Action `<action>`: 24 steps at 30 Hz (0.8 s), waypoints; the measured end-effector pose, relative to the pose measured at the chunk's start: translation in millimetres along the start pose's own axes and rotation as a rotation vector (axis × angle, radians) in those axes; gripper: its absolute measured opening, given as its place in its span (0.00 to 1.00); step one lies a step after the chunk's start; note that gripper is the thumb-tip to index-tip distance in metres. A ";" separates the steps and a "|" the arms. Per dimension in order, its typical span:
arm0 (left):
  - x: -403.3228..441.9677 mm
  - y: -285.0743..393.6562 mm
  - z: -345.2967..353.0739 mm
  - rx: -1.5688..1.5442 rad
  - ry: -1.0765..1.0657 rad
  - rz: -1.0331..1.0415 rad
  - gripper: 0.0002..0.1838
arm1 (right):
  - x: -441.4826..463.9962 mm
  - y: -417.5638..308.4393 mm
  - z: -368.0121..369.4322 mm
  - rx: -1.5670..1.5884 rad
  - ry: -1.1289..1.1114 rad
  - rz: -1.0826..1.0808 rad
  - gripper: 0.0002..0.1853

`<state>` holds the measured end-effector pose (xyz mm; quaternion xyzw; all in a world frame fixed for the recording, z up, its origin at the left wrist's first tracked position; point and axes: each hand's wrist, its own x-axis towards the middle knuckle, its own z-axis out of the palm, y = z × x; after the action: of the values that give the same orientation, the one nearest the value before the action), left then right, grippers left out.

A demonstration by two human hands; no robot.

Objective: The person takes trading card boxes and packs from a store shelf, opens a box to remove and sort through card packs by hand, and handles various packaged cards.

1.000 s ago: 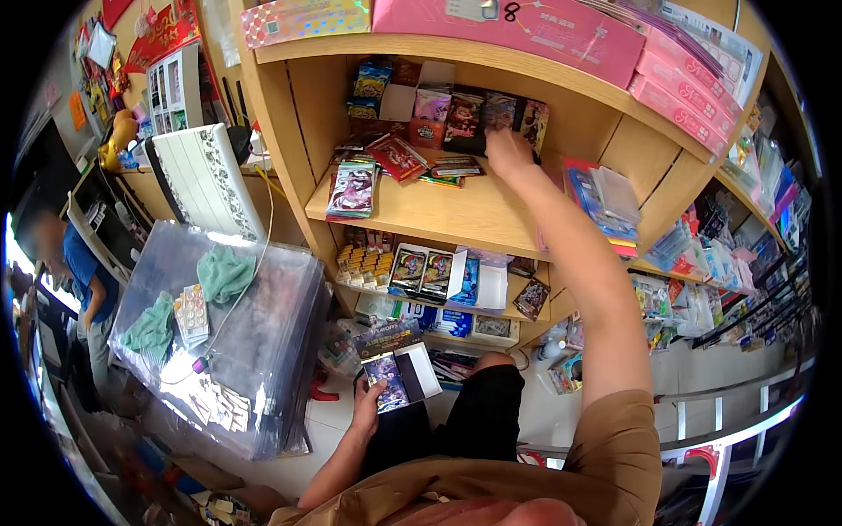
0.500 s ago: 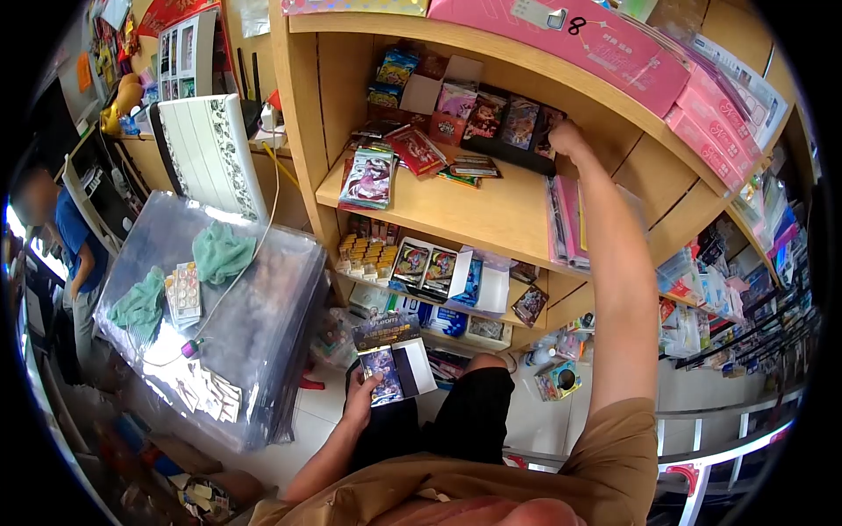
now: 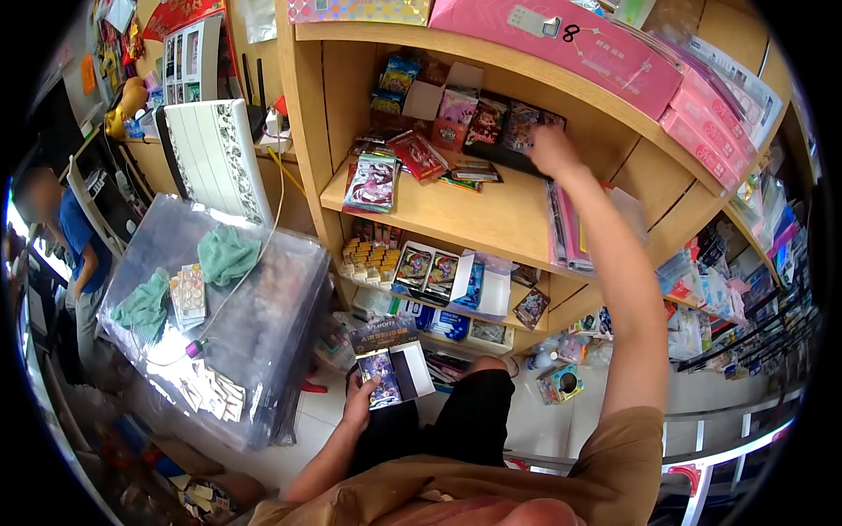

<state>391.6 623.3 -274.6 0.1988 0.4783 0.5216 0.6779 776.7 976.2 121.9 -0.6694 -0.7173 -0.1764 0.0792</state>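
Observation:
My left hand (image 3: 358, 401) grips an open trading card box (image 3: 414, 373) low over my lap. Its printed lid (image 3: 383, 326) stands up, and a blue card pack (image 3: 380, 375) lies at its left side under my thumb. On the upper shelf, my right hand (image 3: 554, 153) is at the right end of a black display box (image 3: 504, 158). Upright card packs (image 3: 521, 124) fill that box. My right fingers point down and are mostly hidden and slightly blurred, so what they hold cannot be made out.
Loose packs (image 3: 372, 182) lie on the shelf's left side. Another open pack box (image 3: 427, 267) sits on the shelf below. Pink boxes (image 3: 561, 53) stand above. At left, a plastic-covered stack (image 3: 254, 307) carries green cloths (image 3: 228, 254) and cards. A person (image 3: 74, 237) stands far left.
My right hand has shifted slightly left and down along the black display box, from its rightmost pack toward its front edge. My left hand still holds the card box in place.

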 end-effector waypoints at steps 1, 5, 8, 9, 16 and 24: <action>-0.6 1.6 2.5 -0.001 0.003 -0.006 0.32 | -16.4 -18.8 -2.8 0.019 0.025 -0.062 0.17; 9.1 -11.1 -7.7 0.003 -0.024 -0.032 0.36 | -7.9 -34.5 30.6 -0.097 -0.099 -0.094 0.21; 1.6 -8.3 -2.3 0.029 0.003 -0.007 0.37 | 4.9 -24.4 57.8 -0.216 0.076 -0.179 0.14; 1.3 -6.6 -2.7 0.026 0.002 -0.002 0.37 | 9.9 -20.1 60.3 -0.224 0.067 -0.188 0.12; 3.0 -4.0 -2.6 -0.006 -0.003 0.003 0.39 | 20.9 5.9 56.8 -0.201 0.080 -0.151 0.14; -2.1 3.4 -0.6 0.013 -0.003 0.007 0.38 | -20.0 5.2 -33.1 0.370 -0.020 0.158 0.21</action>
<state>389.3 622.5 -271.4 0.2055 0.4799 0.5207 0.6755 779.7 945.9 146.3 -0.6994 -0.6834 -0.0282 0.2075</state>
